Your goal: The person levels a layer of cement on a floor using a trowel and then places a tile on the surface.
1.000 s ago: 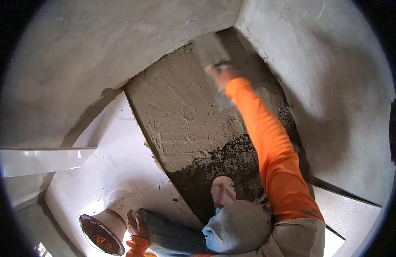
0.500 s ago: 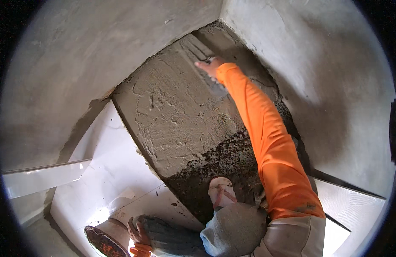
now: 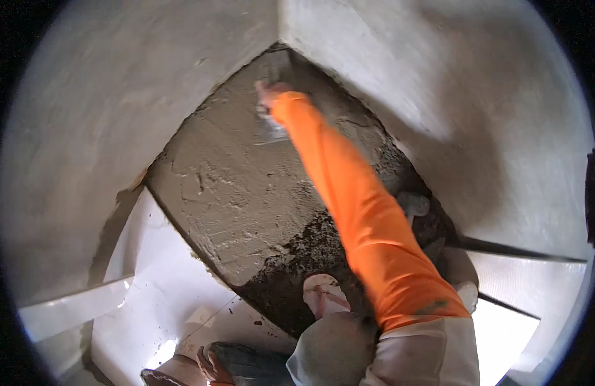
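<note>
My right hand [image 3: 270, 92] has swept the trowel [image 3: 271, 128] deeper into the corner; grip closed on it; wet mortar bed [image 3: 246, 193] flatter; left hand [image 3: 210, 367] low, grip unclear.

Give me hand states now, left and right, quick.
Right hand: closed on a trowel, pressed to the wet mortar bed near the corner.
Left hand: at the lower edge beside a round container; grip cannot be told.

No packages, labels, signs, screens.
</note>
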The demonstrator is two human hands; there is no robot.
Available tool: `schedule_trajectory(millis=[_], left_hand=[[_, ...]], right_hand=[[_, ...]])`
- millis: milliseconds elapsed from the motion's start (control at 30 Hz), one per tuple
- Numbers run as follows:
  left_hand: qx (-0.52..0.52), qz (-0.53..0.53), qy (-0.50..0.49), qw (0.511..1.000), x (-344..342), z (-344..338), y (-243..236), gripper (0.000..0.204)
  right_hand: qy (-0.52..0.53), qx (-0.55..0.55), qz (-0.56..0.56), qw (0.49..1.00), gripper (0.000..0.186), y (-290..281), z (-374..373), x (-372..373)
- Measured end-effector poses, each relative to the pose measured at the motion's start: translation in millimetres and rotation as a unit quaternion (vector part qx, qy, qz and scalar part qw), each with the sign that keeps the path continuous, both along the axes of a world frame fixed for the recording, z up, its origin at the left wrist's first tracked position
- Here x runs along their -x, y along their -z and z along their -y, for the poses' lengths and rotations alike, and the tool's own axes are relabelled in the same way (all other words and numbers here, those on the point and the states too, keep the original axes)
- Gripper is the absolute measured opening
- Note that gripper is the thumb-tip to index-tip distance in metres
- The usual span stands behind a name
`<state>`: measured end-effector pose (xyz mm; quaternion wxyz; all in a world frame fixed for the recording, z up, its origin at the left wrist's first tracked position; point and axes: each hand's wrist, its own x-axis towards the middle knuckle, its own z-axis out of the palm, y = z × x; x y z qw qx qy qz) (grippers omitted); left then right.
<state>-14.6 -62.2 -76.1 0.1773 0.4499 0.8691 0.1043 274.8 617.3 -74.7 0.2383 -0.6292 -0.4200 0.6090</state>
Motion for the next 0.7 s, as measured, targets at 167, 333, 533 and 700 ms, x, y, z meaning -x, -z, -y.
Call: schedule_trajectory(millis=[167,333,533,700], left_hand=[[0.028,0.049,-0.056,0.997,-22.5,-25.1,-14.5,0.048],[0.091,0.095,-0.092,0.987,-29.3,-34.2,-29.4,0.048],[0.072,0.075,0.002,0.995,-16.3,-41.8,-47.5,0.047],[-0.087,0.038,0.118,0.988,22.4,10.1,-6.6,0.048]], right_hand=[[0.237,0.053,-0.125,0.962,0.051,52.3,-16.6,53.0],[0.415,0.018,0.048,0.908,0.053,89.1,17.0,43.1],[0.495,0.068,0.041,0.865,0.056,50.4,75.9,20.2],[0.461,0.05,-0.105,0.88,0.054,20.4,150.1,-40.7]])
